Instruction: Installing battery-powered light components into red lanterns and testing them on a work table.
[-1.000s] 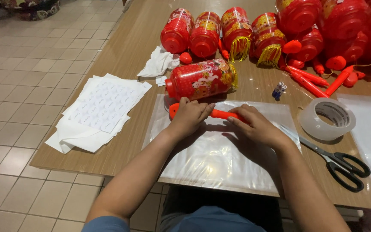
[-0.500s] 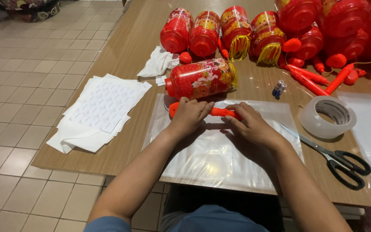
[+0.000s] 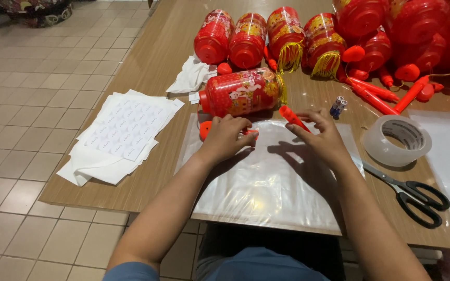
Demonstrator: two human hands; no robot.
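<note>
Red stick parts in both hands, over clear bag

Red stick piece [image 3: 294,118] pinched at a slant between thumb and fingers of right hand [image 3: 323,139], lifted just above clear plastic bag [image 3: 266,182], which lies flat at the near edge of the tabletop [image 3: 147,83]. Second red stick piece [image 3: 251,131] under left hand [image 3: 226,136], fingers closed narrowly over it, with its rounded red end [image 3: 204,129] showing at the bag's left edge. The two pieces held apart, not joined.

Red lantern [image 3: 241,92] on its side just beyond the hands, gold fringe at its right end. Row of more red lanterns [image 3: 266,36] toward the far edge, loose red sticks [image 3: 376,96] to their right. Two small batteries [image 3: 337,106] just beyond the right hand. Tape roll [image 3: 397,140] right of the bag, black scissors [image 3: 417,193] nearer the near right corner. Stack of white sheets [image 3: 121,135] hanging over the left edge of the tabletop. Crumpled white cloth [image 3: 191,78] left of the lying lantern.
</note>
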